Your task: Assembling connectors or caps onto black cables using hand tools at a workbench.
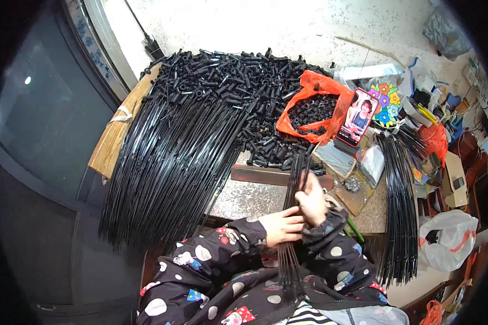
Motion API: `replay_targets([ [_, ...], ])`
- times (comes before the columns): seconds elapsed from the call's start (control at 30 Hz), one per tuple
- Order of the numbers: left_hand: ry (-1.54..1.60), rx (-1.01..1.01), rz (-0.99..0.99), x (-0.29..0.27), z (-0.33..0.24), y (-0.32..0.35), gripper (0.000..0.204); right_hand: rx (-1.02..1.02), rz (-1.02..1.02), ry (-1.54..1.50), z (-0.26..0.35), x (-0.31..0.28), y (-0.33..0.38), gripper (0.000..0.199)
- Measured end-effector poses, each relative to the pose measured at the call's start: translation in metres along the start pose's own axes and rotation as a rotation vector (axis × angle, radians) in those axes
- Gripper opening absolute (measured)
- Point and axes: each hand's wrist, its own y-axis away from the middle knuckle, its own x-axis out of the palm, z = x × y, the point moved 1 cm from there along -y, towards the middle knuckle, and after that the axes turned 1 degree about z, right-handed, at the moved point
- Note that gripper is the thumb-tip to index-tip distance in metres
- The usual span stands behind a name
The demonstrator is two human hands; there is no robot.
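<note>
Both hands closed round one thin bundle of black rods [297, 216]: left hand [281, 226] grips it from the side, right hand [312, 201] wraps it just above, touching. Big finished pile of capped rods [173, 146] lies left of the hands; orange bag of black caps [313, 108] beyond them, phone [358, 117] beside it.

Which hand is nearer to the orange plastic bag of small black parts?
Right. The right hand grips the bundle of thin black rods higher up, below the orange bag. The left hand holds the same bundle lower, closer to the body, farther from the bag.
</note>
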Motion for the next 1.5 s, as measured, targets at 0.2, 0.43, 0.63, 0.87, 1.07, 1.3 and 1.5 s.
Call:
replay_targets([
  [0.2, 0.019, -0.065, 0.078, -0.003, -0.003, 0.007, 0.03, -0.113, -0.384, 0.552, 0.016, 0.012, 0.027, 0.05],
  [0.43, 0.035, -0.027, 0.074, 0.007, 0.0, 0.004, 0.03, -0.059, -0.208, 0.352, -0.001, 0.004, 0.0, 0.034],
  [0.63, 0.008, -0.018, 0.085, -0.003, 0.002, 0.001, 0.028, 0.152, -0.254, 0.025, 0.012, -0.011, 0.018, 0.028],
  [0.87, 0.501, -0.217, -0.093, -0.009, -0.002, 0.001, 0.03, 0.385, 0.386, -0.484, 0.099, 0.027, 0.085, 0.026],
  [1.07, 0.666, -0.371, -0.159, -0.003, -0.001, 0.007, 0.035, -0.156, 0.367, 0.363, 0.101, 0.024, 0.109, 0.027],
  [1.3, 0.572, -0.357, -0.052, -0.031, -0.009, 0.003, 0.032, -0.407, 0.662, 0.532, 0.162, 0.031, 0.112, 0.026],
  [1.5, 0.778, -0.187, -0.325, -0.121, -0.04, -0.049, 0.028, -0.402, 0.487, 0.089, 0.168, 0.018, 0.065, 0.026],
])
